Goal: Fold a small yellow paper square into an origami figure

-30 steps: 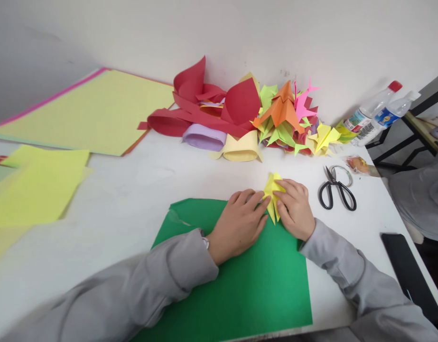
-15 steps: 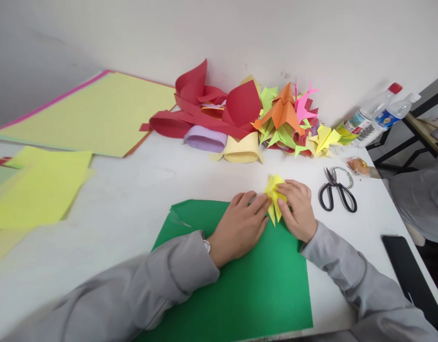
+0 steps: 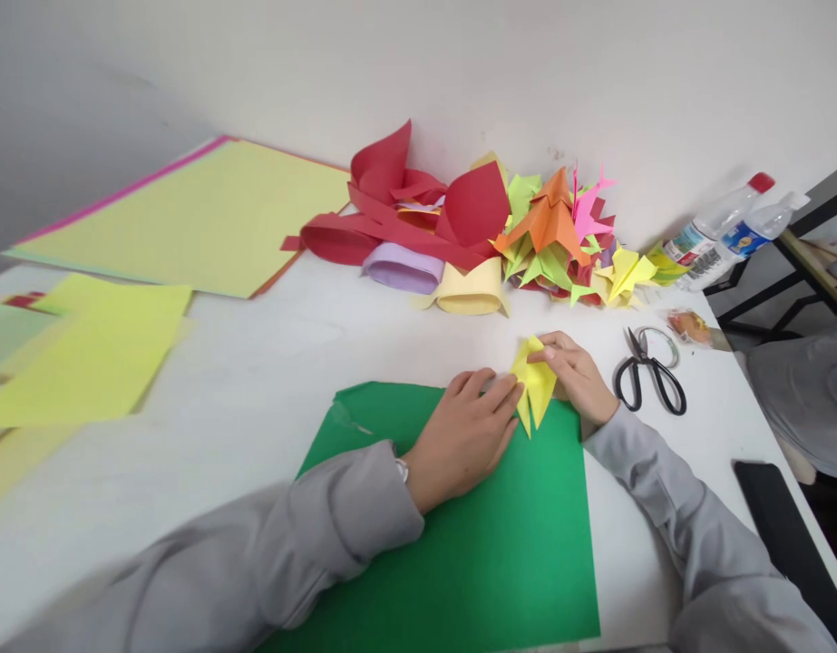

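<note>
A small piece of folded yellow paper sits at the far edge of the green sheet, two narrow points aimed toward me. My right hand pinches its upper right part between thumb and fingers. From the left, the fingertips of my left hand press on its left side, palm down over the green sheet. Right of my right hand lie black-handled scissors, their blades overlapping a roll of clear tape.
Behind my hands stand red paper shapes and a heap of folded paper figures. Two bottles stand back right. A black phone lies at the right edge. Yellow sheets and large stacked card occupy the left.
My right thumb has moved up onto the yellow paper's top, and the right fingers now grip its far corner. The left hand stays nearly in place. The view has shifted slightly.
</note>
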Demonstrator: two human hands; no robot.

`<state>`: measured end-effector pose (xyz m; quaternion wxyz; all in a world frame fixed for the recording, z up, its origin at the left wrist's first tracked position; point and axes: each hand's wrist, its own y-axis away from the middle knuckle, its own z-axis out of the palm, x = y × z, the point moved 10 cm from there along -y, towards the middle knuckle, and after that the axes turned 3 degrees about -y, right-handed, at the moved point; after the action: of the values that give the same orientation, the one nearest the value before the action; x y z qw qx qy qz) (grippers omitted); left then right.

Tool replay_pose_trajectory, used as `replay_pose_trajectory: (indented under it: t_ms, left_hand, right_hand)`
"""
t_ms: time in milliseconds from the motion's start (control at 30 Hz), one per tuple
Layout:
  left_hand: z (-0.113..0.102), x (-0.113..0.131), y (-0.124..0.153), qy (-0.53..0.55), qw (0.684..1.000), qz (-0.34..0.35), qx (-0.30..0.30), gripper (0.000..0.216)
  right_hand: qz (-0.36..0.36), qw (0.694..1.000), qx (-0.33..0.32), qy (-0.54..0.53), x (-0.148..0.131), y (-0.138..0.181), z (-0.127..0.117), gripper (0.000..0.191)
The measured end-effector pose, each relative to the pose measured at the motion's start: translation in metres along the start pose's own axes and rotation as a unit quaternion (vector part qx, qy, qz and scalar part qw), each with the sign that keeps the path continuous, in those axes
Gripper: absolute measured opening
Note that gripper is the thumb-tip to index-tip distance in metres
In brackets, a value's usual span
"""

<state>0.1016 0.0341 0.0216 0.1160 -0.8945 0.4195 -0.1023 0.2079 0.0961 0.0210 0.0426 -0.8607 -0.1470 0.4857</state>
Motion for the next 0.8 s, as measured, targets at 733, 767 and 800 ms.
replay_pose_trajectory:
  t_ms: [733, 767, 800]
  left_hand:
    - [0.003, -0.001, 0.000, 0.008, 1.000, -0.006, -0.010, 0.036]
    - [0.004, -0.002, 0.000, 0.008, 1.000, -0.006, -0.012, 0.036]
    - [0.004, -0.002, 0.000, 0.007, 1.000, -0.007, -0.014, 0.037]
  right_hand:
    - [0.033, 0.994, 0.029, -0.100, 0.011, -0.005, -0.003, 0.051]
    - [0.040, 0.992, 0.043, -0.113, 0.014, -0.005, -0.005, 0.049]
    - [0.045, 0.989, 0.059, -0.130, 0.016, -0.004, -0.007, 0.048]
